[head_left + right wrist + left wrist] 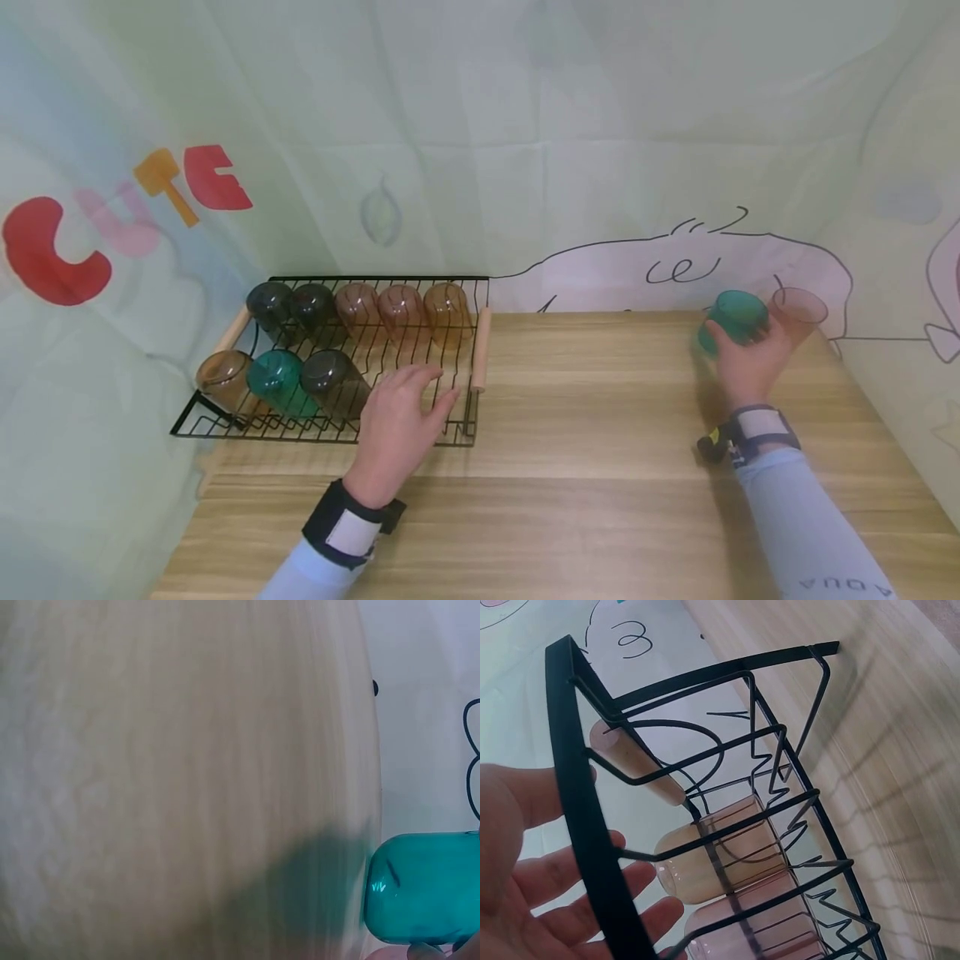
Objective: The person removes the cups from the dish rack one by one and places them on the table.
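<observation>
Right hand (752, 367), at two o'clock of the bench (600, 417): fingers and thumb gripping a green glass (731, 312). Pink glass (801, 310): just beside it, at three o'clock from it. Left hand (397, 425), nine o'clock: loosely bent, thumb apart, holding nothing, over the near right corner of a black wire rack (420, 443). Rack at ten o'clock, wooden handles, eight tinted glasses in two rows. Bench: pale wood grain. Surround: printed cloth (510, 192), pale green to white, line drawings at one o'clock. Writing: coloured letters (213, 177) "CUTE" at ten o'clock; "AQUA" upside down on the right sleeve (795, 517). Edges: far edge meets cloth at twelve; right edge slants at three. Open room: bench between rack and green glass, widening toward six.
</observation>
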The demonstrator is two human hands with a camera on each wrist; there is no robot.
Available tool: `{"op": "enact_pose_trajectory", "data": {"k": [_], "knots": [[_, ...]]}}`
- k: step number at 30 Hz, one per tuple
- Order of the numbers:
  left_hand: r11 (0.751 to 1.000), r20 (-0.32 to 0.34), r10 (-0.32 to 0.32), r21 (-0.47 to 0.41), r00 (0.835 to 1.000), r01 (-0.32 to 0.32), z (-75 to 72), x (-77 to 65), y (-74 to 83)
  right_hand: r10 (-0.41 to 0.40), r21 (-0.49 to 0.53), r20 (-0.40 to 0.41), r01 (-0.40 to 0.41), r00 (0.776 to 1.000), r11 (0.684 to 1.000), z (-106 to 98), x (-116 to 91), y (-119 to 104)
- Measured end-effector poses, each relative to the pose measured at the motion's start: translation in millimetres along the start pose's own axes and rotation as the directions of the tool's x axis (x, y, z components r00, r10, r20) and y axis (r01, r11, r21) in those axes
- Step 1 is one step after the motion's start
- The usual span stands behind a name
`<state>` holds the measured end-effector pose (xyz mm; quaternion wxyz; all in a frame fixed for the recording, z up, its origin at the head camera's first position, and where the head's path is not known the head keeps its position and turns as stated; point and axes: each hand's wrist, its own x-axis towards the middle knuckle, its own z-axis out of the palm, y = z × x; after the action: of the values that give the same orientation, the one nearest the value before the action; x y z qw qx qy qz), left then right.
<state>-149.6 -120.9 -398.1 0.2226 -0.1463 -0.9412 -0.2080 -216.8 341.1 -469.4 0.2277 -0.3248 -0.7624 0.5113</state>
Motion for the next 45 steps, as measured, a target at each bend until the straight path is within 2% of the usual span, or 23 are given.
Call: {"op": "enact_pose_trajectory", "data": {"k": [9,18,24,32,39,43,45], "knots": [[1.0,0.005,-0.001,0.006,1.0,0.001,-1.0,1.1,1.6,-0.009,0.001,-0.024,0.009,1.0,1.0,-0.9,2.3,2.5],[1.0,0.009,-0.006,0.009,1.0,0.006,-3.5,2.5,2.1,-0.044,-0.015,-0.019,0.043,0.999,0.999,-4.5,-5.1,1.1],[1.0,-0.031,0.019,0.008,0.999,-0.018,-8.0,5.5,-0.4,-0.072,-0.011,-0.01,0.072,0.997,0.997,-9.7,-14.7,-5.2],[0.999,-0.059,0.001,0.045,0.998,0.001,-21.3,12.9,-11.7,-0.147,0.013,0.002,0.147,0.989,0.989,-18.4,-35.7,-24.9],[0.991,-0.063,-0.063,0.112,0.996,0.07,-30.1,15.1,-23.5,-0.255,0.011,0.051,0.255,0.966,0.967,-22.4,-66.9,-46.2],[0.985,-0.063,-0.081,0.151,0.995,0.09,-31.5,14.0,-29.5,-0.301,-0.06,0.165,0.314,0.939,0.947,-20.3,-85.7,-52.4],[0.981,-0.061,-0.095,0.166,0.994,0.104,-31.7,13.9,-32.7,-0.331,-0.093,0.255,0.363,0.909,0.927,-18.1,-93.7,-53.1]]}}
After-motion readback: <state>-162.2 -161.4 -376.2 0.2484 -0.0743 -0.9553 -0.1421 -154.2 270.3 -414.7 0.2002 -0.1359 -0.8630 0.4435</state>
